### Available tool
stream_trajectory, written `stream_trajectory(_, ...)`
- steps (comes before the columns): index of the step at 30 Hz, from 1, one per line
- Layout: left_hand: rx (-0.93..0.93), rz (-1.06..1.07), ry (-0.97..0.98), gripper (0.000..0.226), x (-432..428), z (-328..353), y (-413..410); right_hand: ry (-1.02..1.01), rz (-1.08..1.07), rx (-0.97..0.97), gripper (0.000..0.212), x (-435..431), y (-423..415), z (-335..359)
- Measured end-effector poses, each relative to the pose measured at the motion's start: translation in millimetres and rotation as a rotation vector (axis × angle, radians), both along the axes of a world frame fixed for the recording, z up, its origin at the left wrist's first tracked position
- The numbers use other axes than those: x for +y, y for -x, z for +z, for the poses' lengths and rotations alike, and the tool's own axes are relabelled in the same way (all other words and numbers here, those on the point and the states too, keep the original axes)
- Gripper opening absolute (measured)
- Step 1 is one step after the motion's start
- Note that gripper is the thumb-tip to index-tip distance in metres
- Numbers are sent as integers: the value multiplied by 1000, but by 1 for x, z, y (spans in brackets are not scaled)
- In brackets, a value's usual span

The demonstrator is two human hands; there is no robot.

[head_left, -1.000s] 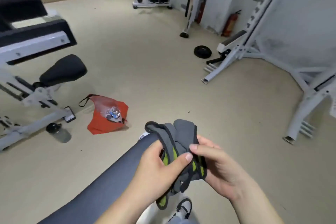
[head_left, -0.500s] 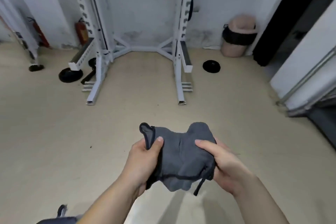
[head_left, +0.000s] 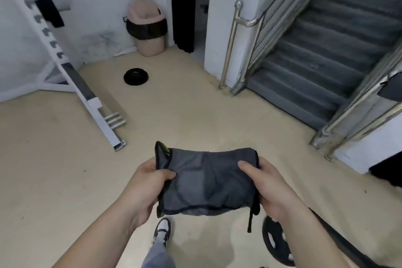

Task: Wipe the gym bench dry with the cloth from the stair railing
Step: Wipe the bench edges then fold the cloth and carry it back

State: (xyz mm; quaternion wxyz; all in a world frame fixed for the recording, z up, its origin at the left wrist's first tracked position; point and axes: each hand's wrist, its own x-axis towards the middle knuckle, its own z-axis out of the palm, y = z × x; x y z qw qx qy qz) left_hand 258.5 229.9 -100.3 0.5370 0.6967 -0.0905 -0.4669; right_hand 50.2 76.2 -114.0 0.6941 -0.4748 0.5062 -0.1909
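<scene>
My left hand [head_left: 143, 183] and right hand [head_left: 272, 187] grip the grey cloth [head_left: 206, 178]; the weight plate [head_left: 275, 243] near my foot could trip me.

**Spotter:** How are your arms sitting?

**Operator:** My left forearm [head_left: 97, 235] and right forearm [head_left: 322, 235] are both bare. They come up from the bottom of the view and angle in toward each other.

**Spotter:** And the left grip?

**Operator:** My left grip [head_left: 148, 183] pinches the left edge of the cloth [head_left: 206, 180]. The left thumb [head_left: 167, 173] lies on top, and the other fingers are tucked underneath, out of sight.

**Spotter:** Right side?

**Operator:** My right grip [head_left: 272, 187] does much the same on the right edge. The right thumb [head_left: 245, 165] points inward across the top and the palm is turned in. Both wrists are roughly level, and the grips are well apart in front of me.
</scene>
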Motion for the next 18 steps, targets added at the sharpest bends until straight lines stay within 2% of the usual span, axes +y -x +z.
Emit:
stream_trajectory(2, 49, -48, -33, 25, -48, -3, -19, 13, -96, 10, 20, -33, -8, -2)
stream_trajectory(9, 170, -330, -17, 25, -236, 7, -51, 20, -284, -16, 19, -151, -63, 7)
stream_trajectory(14, 195, -629, 42, 27, -362, 26, -9, 74, -404, 2, 14, -232, -81, 16)
stream_trajectory(18, 222, -785, -9, 28, -444, 30, 38, 58, -534, 27, 24, -288, -32, 26)
